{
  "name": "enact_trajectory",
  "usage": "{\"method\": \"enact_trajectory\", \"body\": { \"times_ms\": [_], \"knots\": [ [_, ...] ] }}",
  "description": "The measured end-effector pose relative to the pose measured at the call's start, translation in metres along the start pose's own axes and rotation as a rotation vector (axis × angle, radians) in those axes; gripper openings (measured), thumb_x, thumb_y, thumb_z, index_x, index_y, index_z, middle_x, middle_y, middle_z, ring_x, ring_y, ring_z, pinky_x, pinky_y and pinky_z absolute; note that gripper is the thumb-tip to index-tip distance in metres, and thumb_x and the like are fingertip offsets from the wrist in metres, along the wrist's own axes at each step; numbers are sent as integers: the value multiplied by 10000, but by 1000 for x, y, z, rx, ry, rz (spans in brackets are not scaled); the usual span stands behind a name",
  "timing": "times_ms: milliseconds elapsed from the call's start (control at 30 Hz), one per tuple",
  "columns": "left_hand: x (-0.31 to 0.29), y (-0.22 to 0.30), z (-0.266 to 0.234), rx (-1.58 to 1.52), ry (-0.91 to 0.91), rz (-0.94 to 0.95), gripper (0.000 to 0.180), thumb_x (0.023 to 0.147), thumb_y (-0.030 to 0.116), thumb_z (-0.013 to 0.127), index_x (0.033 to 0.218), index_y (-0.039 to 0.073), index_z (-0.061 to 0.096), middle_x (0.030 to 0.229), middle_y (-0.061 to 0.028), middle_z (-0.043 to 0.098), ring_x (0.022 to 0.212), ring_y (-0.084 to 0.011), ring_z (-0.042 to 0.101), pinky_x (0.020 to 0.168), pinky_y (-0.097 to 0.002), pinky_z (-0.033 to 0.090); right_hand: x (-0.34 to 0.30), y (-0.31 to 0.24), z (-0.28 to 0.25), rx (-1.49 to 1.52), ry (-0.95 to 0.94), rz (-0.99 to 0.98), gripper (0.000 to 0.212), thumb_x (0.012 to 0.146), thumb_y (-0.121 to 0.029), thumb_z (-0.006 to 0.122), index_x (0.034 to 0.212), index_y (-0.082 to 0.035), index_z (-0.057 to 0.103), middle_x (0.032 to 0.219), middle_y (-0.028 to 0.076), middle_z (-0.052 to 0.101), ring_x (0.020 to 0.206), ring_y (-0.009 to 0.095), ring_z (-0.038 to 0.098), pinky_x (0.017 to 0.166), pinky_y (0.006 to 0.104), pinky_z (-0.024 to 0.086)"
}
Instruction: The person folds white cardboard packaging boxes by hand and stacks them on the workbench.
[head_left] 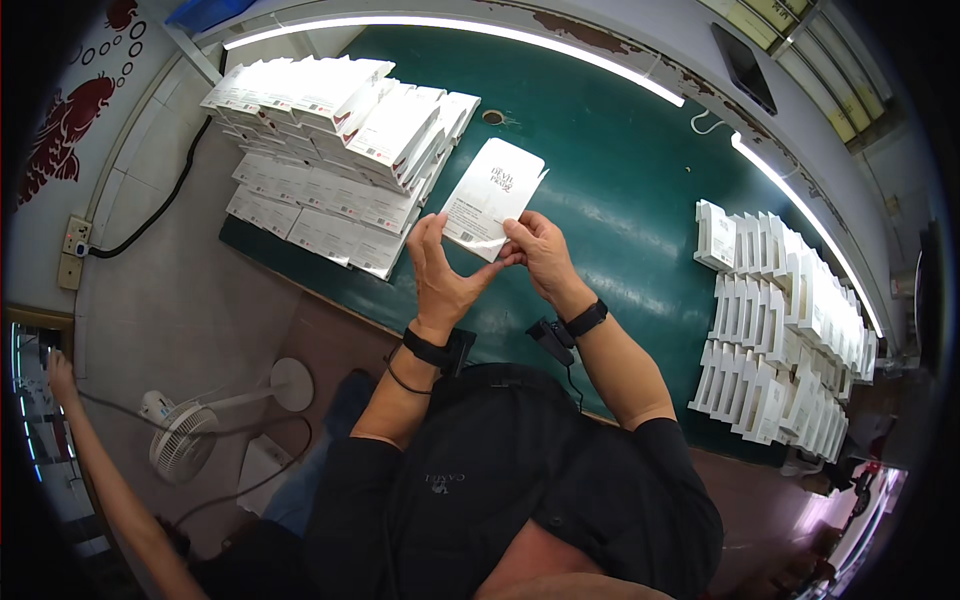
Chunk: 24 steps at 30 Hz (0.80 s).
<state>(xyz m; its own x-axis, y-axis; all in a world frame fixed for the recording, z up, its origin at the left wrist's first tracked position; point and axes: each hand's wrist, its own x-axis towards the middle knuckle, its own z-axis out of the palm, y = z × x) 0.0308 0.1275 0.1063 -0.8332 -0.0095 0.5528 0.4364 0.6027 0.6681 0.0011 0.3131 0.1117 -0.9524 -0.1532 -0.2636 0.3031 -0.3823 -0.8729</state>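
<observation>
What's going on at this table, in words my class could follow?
A person has both hands on a flat white carton above a green table. The right hand grips its lower right corner, and the left hand touches its left edge. Similar white cartons stand in a large stack to the left and in several rows to the right.

The held packet (490, 205) is finished in white with dark print; the stacked boxes (375, 135) are likewise finished in white. The tabletop (620, 210) is coloured green. The wall (125, 105) is patterned with dark-red fish and rings.
</observation>
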Motion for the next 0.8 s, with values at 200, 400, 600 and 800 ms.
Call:
{"method": "enact_trajectory", "body": {
  "times_ms": [200, 400, 600, 800],
  "knots": [
    [47, -33, -9, 108, 168, 80, 883, 732, 240, 848, 1468, 49, 400, 1452, -252, 411, 1290, -452, 491, 1074, -484, 466, -5, -1, 10, -50, 19, -51, 469, 1018, -184, 634, 1379, 77, 486, 1084, 156, 656, 806, 149, 665, 691, 239, 564],
    [106, -92, -29, 274, 225, 59, 824, 781, 250, 805, 1471, 50, 401, 1493, -283, 388, 1328, -466, 475, 1085, -486, 460, -22, 11, -24, -110, 29, 48, 501, 1016, -192, 638, 1405, 77, 471, 1127, 168, 650, 829, 156, 671, 708, 245, 566],
    [127, -123, -27, 348, 227, 20, 778, 826, 275, 782, 1469, 43, 413, 1515, -296, 371, 1359, -472, 454, 1098, -496, 446, -31, 24, -55, -83, 88, 115, 458, 1018, -185, 641, 1381, 55, 500, 1104, 157, 662, 819, 151, 677, 701, 241, 569],
    [132, -127, -22, 354, 271, 2, 746, 859, 304, 773, 1466, 39, 427, 1516, -297, 371, 1374, -470, 441, 1117, -497, 428, -33, 33, -66, -81, 121, 152, 453, 1016, -198, 635, 1368, 61, 516, 1089, 149, 665, 813, 149, 667, 701, 245, 559]
  ]
}}
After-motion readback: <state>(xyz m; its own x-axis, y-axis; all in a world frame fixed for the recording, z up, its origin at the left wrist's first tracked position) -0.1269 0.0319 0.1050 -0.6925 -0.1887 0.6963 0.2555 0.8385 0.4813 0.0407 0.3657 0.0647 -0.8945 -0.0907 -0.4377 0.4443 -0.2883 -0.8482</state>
